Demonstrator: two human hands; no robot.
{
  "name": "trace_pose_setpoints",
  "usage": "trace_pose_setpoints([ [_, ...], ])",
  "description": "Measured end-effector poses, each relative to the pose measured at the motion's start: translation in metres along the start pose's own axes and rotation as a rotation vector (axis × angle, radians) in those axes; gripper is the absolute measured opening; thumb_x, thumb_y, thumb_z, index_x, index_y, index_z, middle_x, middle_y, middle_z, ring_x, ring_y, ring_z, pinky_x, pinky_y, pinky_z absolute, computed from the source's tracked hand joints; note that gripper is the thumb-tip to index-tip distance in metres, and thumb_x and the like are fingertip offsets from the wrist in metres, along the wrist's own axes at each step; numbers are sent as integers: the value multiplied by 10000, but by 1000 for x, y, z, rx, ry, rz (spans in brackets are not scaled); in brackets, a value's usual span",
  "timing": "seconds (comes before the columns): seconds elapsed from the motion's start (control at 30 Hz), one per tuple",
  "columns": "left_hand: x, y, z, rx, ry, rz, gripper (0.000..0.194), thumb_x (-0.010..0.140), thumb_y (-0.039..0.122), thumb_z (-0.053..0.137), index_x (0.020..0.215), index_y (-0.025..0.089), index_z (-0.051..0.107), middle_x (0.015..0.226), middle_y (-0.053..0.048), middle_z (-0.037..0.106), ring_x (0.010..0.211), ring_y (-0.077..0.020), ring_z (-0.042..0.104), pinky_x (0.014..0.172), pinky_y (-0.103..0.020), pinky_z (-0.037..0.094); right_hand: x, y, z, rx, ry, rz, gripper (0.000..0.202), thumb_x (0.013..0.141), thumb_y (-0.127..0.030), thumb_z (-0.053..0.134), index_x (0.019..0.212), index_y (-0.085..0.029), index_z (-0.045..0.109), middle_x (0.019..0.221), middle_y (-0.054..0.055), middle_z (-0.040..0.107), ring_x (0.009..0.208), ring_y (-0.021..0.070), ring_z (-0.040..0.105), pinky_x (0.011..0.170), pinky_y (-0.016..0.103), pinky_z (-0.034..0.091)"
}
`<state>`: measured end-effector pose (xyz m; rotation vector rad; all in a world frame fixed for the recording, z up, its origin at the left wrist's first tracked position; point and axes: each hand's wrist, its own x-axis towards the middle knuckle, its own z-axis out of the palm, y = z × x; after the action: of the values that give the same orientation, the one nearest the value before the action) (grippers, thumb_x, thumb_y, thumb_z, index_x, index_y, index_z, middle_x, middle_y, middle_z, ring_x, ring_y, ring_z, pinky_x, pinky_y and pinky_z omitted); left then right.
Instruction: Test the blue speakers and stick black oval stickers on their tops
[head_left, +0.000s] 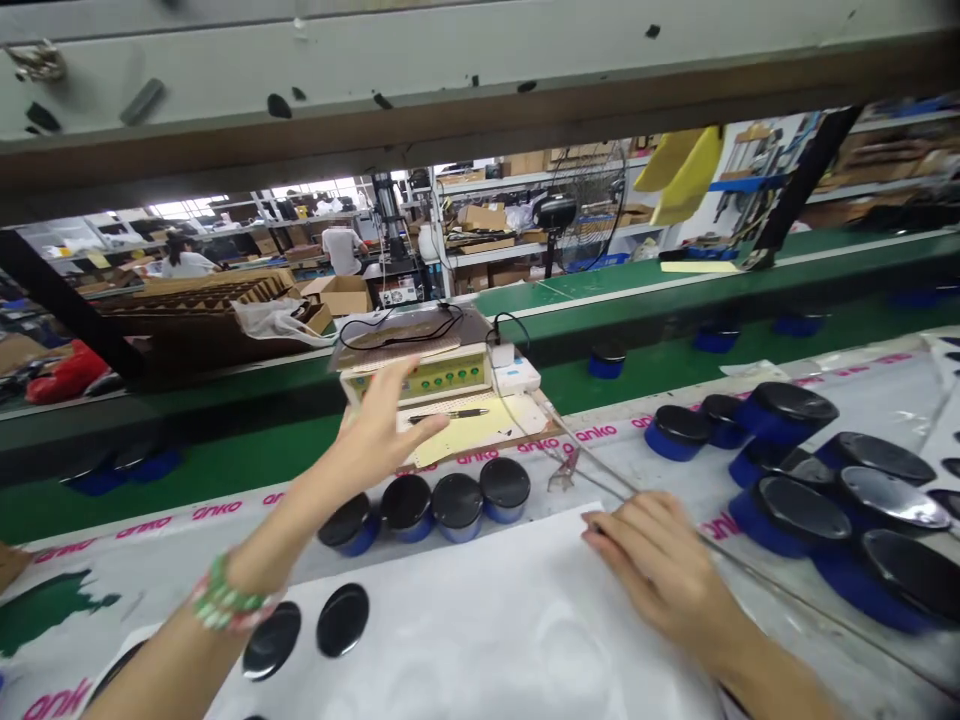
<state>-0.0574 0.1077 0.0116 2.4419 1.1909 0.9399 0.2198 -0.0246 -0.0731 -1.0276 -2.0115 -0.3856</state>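
Observation:
My left hand (379, 430) is stretched forward with its fingers apart and nothing in it, in front of a box-shaped electronic unit (450, 372) with green buttons. Below it stands a row of blue round containers with black tops, one being this container (457, 505). My right hand (664, 560) is closed, its fingertips over the far edge of a white sheet (480, 620); what they hold, if anything, is hidden. A thin cable (600, 470) passes behind that hand. On the sheet, left of centre, lie black discs, among them this disc (343, 620).
Several blue containers with black lids (799, 510) crowd the right side. A green conveyor belt (247, 440) runs behind, carrying more containers. A pen (450, 415) rests on yellow paper before the unit. A grey beam (480, 70) crosses overhead. Two people sit far back.

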Motion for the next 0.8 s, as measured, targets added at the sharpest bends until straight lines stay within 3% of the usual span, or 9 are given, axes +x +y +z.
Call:
trace_pose_setpoints([
  [0.1,89,49,65,-72,-60,84,495,855,284,611,1312,190,444,1374,-114,439,1312,-243,381,1133,-427,269,-8,-5,1,81,-58,37,118,929,-91,473,932,-139,582,722,30,605,683,172,500,741,359,358],
  [0.2,159,79,154,-136,-150,28,420,869,288,612,1258,169,505,1369,-110,460,1248,-281,452,1036,-516,375,-18,-5,-4,76,-87,73,162,952,-124,438,931,-141,598,714,25,613,688,178,522,797,371,357],
  [0.3,200,93,227,-216,-203,-106,394,896,325,580,1253,174,510,1322,-105,498,1156,-270,529,947,-507,457,-27,2,-4,-18,-63,87,190,961,-154,433,924,-144,619,706,26,623,701,186,548,827,377,363],
  [0.4,217,100,259,-328,-253,-199,380,899,326,577,1241,172,515,1277,-100,528,1106,-250,560,912,-474,487,-32,7,2,-89,-15,39,236,967,-174,424,856,-156,631,627,6,590,631,174,534,768,360,381],
  [0.5,216,104,250,-471,-331,-229,354,905,315,569,1223,165,526,1260,-99,538,1088,-241,568,899,-463,496,-29,6,3,-93,2,25,250,967,-179,422,833,-154,632,601,1,571,598,167,516,729,355,394],
  [0.6,189,109,209,-659,-467,-218,407,843,341,655,1196,166,551,1196,-92,587,1012,-220,606,853,-413,521,-25,3,-8,-38,11,94,206,966,-184,436,903,-145,628,657,18,597,649,177,534,776,373,412],
  [0.7,128,114,153,-864,-581,-228,609,670,505,775,1161,194,592,1071,-66,654,905,-191,641,792,-322,532,-26,2,-27,151,109,186,199,975,-212,418,1008,-147,603,747,38,606,709,173,557,754,326,450],
  [0.8,49,116,101,-1039,-560,-354,697,658,746,615,1044,166,640,935,-66,674,842,-177,649,768,-290,530,-25,-8,-44,314,182,406,277,992,-237,347,1134,-178,578,903,63,607,809,169,591,691,251,488],
])
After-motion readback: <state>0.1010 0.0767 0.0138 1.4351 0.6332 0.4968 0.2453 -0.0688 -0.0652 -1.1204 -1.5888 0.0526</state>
